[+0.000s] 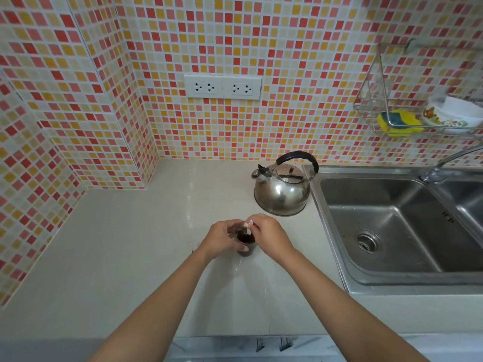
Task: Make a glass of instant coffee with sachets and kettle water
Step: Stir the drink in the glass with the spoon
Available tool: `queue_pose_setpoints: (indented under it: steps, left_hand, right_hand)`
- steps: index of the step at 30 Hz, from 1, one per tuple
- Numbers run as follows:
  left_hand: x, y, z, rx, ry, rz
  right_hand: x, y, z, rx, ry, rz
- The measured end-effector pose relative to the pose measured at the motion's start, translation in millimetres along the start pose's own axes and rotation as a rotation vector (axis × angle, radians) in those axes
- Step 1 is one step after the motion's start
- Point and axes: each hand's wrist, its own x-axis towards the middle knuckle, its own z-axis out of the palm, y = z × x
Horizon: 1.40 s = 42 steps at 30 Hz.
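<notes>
Head view: both forearms reach forward over the pale desk point(136, 244), and the hands meet at one small glass.
Left hand point(222, 240): wrapped around the left side of the glass, fingers curled on its wall, steadying it on the desk.
Glass point(245, 242): between the two hands, standing upright; clear, short, with dark brown coffee granules heaped inside. No water shows in it.
Sachet point(249, 223): just above the rim of the glass, a small pale scrap with a pink edge, tilted down toward the opening; whether anything is falling from it is too small to tell.
Right hand point(270, 237): fingertips pinched on the upper end of the sachet, palm on the right side of the glass.
Kettle point(282, 189): beyond the right hand and apart from it, polished steel with a black arched handle, spout pointing left.
Sink point(392, 231): well to the right of the right hand, steel, dry-looking.
Handling, judged: the glass is smooth, breakable and light, best gripped low around the wall; the sachet is flimsy, held by its sealed end; the kettle is probably heavy, taken by the black handle.
</notes>
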Motion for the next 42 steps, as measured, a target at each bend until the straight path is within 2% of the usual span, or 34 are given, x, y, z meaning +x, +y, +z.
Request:
queue_pose_setpoints:
  steps: [5, 12, 21, 25, 31, 37, 42]
  left_hand:
    - [-0.2, 0.1, -0.7, -0.011, -0.006, 0.007]
    - [0.2, 0.0, -0.3, -0.018, -0.005, -0.004]
    - [2.0, -2.1, 0.1, -0.025, -0.009, -0.011]
    - [1.6, -1.8, -0.5, -0.013, -0.017, 0.002]
    - [2.0, -1.5, 0.6, -0.008, -0.015, -0.004]
    - [6.2, -6.7, 0.5, -0.029, -0.019, 0.005]
    - [7.1, -8.0, 0.2, -0.024, -0.025, 0.004]
  right_hand:
    - [-0.7, 1.1, 3.2, 0.039, 0.011, 0.061]
    - [2.8, 6.3, 0.3, -0.009, 0.03, 0.031]
    - [4.5, 8.3, -2.2, 0.107, 0.043, 0.025]
    - [0.4, 15.5, -0.1, 0.126, 0.077, 0.085]
    - [0.0, 11.7, 2.3, 0.373, 0.226, 0.258]
    - [3.8, 7.2, -16.8, 0.32, 0.298, 0.128]
    - [2.3, 10.2, -9.3, 0.18, 0.183, 0.004]
